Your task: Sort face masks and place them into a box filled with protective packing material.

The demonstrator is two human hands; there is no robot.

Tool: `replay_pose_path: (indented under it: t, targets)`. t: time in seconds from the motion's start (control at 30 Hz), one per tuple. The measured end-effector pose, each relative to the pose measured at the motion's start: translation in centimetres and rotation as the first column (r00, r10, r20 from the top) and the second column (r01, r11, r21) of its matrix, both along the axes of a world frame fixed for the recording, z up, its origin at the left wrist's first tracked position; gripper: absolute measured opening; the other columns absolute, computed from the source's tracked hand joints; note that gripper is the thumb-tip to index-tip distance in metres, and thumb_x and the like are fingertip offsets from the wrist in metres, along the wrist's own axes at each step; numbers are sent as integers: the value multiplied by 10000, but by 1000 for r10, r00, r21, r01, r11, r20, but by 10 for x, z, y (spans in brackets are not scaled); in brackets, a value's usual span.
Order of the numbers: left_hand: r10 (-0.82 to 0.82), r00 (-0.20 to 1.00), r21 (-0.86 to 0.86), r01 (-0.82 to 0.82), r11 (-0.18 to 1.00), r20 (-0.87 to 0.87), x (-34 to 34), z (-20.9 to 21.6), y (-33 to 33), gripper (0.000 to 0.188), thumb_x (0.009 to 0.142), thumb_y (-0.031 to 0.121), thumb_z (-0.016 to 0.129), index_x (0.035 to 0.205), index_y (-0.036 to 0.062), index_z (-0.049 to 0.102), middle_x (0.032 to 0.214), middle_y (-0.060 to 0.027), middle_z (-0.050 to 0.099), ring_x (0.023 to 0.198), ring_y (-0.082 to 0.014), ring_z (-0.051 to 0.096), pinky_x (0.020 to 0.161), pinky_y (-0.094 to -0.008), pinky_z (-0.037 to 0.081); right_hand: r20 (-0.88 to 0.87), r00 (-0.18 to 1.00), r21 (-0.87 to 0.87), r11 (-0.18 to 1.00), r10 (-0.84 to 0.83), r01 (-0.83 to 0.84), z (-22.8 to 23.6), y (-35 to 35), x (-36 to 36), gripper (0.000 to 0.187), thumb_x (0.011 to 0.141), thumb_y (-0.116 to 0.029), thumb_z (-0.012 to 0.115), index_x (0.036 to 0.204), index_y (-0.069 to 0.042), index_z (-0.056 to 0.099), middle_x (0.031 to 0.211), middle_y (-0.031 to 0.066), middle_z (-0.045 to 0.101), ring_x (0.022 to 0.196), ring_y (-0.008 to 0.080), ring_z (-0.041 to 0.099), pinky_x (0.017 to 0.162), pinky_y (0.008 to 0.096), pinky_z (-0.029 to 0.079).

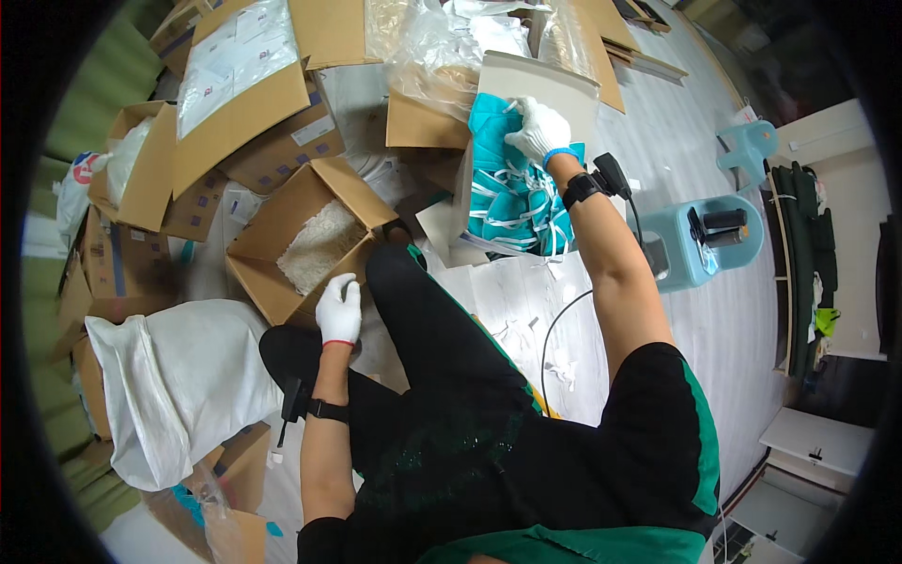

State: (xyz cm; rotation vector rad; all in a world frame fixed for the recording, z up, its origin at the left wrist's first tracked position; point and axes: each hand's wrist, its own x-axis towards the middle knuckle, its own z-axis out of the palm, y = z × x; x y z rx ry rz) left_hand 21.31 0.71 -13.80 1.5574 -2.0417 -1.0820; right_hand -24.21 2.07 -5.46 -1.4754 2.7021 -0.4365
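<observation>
Up ahead, the right hand (537,130), in a white glove, reaches into a pale box (554,83) and closes its fingers on the teal masks (512,202) piled inside, touching the top of the heap. The left hand (339,307), gloved too, rests with fingers loosely curled and holding nothing, just beside an open cardboard box (272,246) with white stuff in it. A full white sack (178,381) lies on the floor to the left.

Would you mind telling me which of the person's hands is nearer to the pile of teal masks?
Right. The right hand rests on top of the teal masks; the left hand sits well away, down by the open cardboard box.
</observation>
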Motion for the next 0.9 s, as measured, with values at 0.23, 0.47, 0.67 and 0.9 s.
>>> replay_pose_path:
  t: [0.23, 0.47, 0.67, 0.9]
  targets:
    - [-34, 999, -107, 32, 994, -12, -13, 24, 8, 251, 908, 199, 600, 1103, 59, 675, 1107, -137, 678, 1055, -277, 644, 926, -356, 481, 423, 902, -576, 792, 79, 201, 27, 26, 0, 275, 776, -188, 723, 1025, -73, 715, 991, 126, 704, 889, 235, 685, 835, 317, 517]
    - [-152, 796, -241, 9, 971, -585, -123, 134, -12, 238, 891, 116, 657, 1099, 5, 690, 1098, -117, 695, 1034, -198, 648, 936, -303, 475, 736, 528, -644, 681, 425, 349, 87, 74, 34, 298, 860, -41, 690, 1142, 37, 632, 957, 33, 663, 797, 97, 600, 710, 231, 493]
    - [-77, 582, 51, 199, 979, -809, -177, 185, -6, 194, 938, 117, 616, 1051, -26, 683, 950, -47, 677, 860, -92, 600, 765, -251, 485, 743, 464, -604, 781, 481, 158, 120, 85, 100, 280, 864, -41, 687, 1136, 6, 644, 924, 17, 652, 786, 78, 585, 704, 228, 493]
    - [70, 453, 158, 159, 975, -889, -165, 167, -2, 347, 1023, 275, 503, 1023, -45, 636, 869, 12, 587, 767, -63, 492, 695, -225, 423, 774, 434, -560, 819, 462, 127, 119, 80, 125, 279, 883, -53, 670, 1158, -14, 651, 943, 13, 658, 812, 71, 593, 708, 222, 504]
